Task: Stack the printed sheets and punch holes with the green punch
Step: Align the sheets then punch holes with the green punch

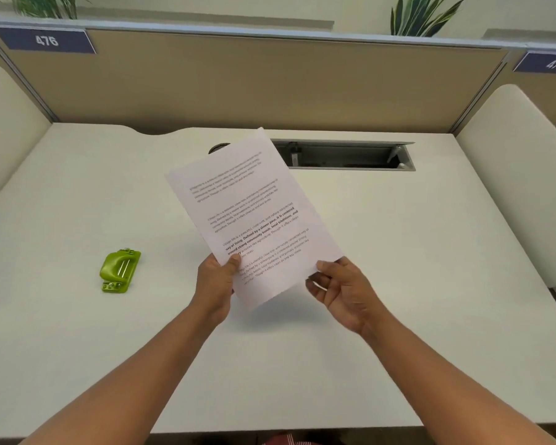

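White printed sheets [254, 207] are held up above the middle of the desk, tilted to the left. My left hand [215, 284] grips their lower left edge, thumb on top. My right hand [337, 290] pinches the lower right corner. How many sheets are in the bundle cannot be told. The green punch [120, 270] lies on the desk to the left, apart from both hands.
The white desk [430, 252] has an open cable tray [344, 155] at the back and a round grommet [219, 148] partly hidden behind the paper. Tan partition panels numbered 476 and 477 stand behind. Cream side dividers close in left and right.
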{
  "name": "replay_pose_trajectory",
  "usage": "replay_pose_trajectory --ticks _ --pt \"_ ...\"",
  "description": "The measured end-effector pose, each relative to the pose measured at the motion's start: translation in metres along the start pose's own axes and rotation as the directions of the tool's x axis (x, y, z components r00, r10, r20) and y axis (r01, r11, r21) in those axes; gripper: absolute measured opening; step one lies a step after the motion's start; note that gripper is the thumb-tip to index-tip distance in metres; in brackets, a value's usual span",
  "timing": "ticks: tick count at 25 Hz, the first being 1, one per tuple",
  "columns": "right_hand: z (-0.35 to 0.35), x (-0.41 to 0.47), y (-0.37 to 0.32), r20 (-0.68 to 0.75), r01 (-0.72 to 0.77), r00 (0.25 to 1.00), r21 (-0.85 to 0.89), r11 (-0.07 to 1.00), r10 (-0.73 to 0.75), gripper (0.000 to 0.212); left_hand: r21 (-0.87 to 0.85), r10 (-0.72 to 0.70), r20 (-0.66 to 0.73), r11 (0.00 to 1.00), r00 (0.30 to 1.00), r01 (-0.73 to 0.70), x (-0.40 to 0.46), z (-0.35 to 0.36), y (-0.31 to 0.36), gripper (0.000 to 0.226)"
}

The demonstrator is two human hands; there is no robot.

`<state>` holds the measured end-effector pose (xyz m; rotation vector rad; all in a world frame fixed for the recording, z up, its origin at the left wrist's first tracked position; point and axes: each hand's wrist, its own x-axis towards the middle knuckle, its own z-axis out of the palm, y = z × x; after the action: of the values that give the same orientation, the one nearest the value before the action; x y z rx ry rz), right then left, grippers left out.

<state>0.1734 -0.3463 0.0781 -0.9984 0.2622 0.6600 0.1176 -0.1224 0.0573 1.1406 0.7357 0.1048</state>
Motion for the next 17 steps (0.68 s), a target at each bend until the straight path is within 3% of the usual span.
replay_pose_trajectory --ticks 8,13,17 --pt "0.045 0.003 0.036 -0.113 0.098 0.989 0.049 0.994 -0.092 0.030 -0.146 0.002 -0.076 0.989 0.997 -0.013 -0.012 0.023 -0.009 0.024" --pt "0.042 0.005 0.033 -0.168 0.127 0.978 0.005 0.992 -0.124 0.026 -0.148 -0.044 -0.092 0.989 0.995 0.030 -0.019 0.029 -0.017 0.022" --pt "0.030 0.010 0.020 -0.160 0.129 0.976 -0.117 0.985 -0.147 0.026 -0.168 -0.012 -0.075 0.986 0.997 0.000 -0.011 0.018 -0.013 0.046"
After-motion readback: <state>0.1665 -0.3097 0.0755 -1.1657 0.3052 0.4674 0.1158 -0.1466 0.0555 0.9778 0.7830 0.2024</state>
